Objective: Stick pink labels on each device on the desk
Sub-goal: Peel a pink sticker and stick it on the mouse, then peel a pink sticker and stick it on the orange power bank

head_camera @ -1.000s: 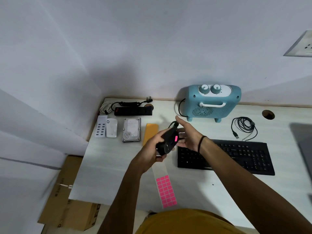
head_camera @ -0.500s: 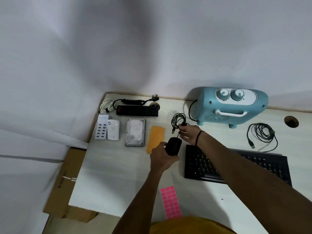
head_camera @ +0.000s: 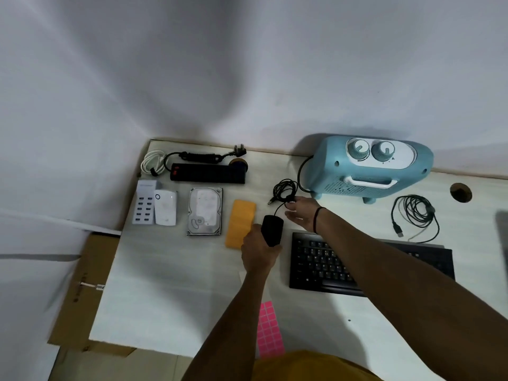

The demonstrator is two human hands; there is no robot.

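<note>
Gripping the mouse (head_camera: 272, 229) from its rear, the left hand (head_camera: 258, 253) has fingers curled round it just above the desk (head_camera: 170, 270), between orange pad (head_camera: 240, 222) and keyboard (head_camera: 357, 264); right hand (head_camera: 302, 214), fingers loosely extended, touches its cable (head_camera: 284, 192); light, rigid, smooth shell, best held by the sides; since a second ago it has been lowered, pink label now hidden.

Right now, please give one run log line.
left hand: grips mouse | right hand: on mouse cable | label sheet: desk front
</note>
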